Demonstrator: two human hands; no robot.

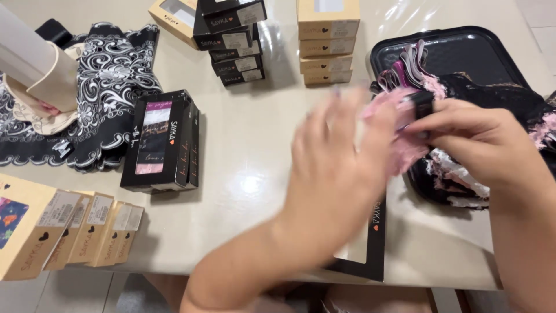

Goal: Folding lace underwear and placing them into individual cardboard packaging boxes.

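R hand (463,136) pinches a pink lace garment (399,124) w/ a black band, fingers closed on it at the tray's near-left edge. L hand (339,156) is motion-blurred, fingers spread, over/against the same pink fabric from the left; can't tell if it grips, prob. just touching. Garment sits between both hands, above the table (249,174). Under the L wrist lies a flat black window box (370,243). Behind R hand: black tray (452,52) piled w/ more lace pieces. Further left a black box pack (165,142), tan boxes (69,229) at the near edge, box stacks (327,43) at the far side.
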